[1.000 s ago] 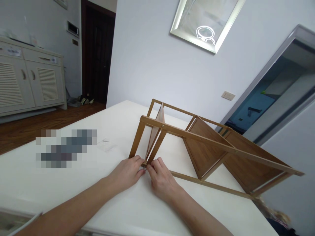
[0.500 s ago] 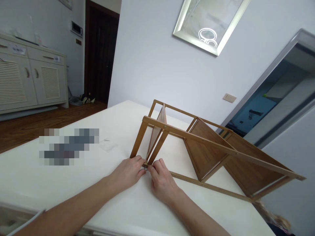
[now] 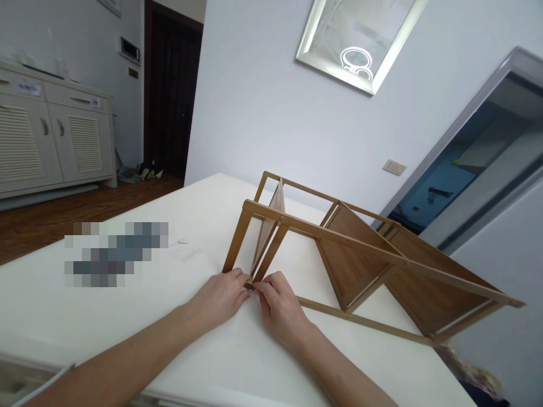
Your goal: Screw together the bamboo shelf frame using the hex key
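Observation:
A brown wooden shelf rack lies on its side across the white table, with several panels slanting between its rails. My left hand is closed on the rack's lower rail at the near left end, thumb below and fingers above. Just right of it, my right hand pinches at the same joint, where a crossbar meets that rail. Whatever sits between the right fingertips is too small and covered to make out.
A pixelated patch hides something on the table's left. Beside it lies a small thin piece. Behind the rack rises a wall with a framed picture. A white cabinet stands far left, near a dark door.
My right fingers have shifted slightly at the joint, the index finger now more bent over it. My left hand keeps its place on the rail. The whole view has drifted slightly.

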### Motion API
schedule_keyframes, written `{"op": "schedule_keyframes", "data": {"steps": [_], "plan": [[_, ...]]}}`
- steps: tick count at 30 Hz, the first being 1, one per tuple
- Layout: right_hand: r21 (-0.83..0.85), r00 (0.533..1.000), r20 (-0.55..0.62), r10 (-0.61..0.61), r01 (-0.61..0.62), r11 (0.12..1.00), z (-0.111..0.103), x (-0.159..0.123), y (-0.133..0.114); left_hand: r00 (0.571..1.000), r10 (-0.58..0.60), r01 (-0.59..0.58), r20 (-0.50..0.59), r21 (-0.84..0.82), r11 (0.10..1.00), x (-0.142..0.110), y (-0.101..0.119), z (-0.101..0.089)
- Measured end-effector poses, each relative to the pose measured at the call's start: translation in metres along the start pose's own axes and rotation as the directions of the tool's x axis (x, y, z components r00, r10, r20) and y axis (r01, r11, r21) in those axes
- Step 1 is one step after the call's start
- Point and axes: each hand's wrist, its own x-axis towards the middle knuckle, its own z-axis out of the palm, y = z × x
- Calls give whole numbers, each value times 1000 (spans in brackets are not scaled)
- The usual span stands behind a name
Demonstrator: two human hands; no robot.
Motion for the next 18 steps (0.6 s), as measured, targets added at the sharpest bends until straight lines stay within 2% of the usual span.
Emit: {"op": "schedule_keyframes", "data": {"steps": [9,18], "plan": [[-58,997,40,-70,72,996,-4,2,-1,1000,-3,1,24,77,997,-1,4,-1],[-157,993,97,-62,77,985,-4,-3,1,1000,15,-16,6,102,995,-2,6,0]]}}
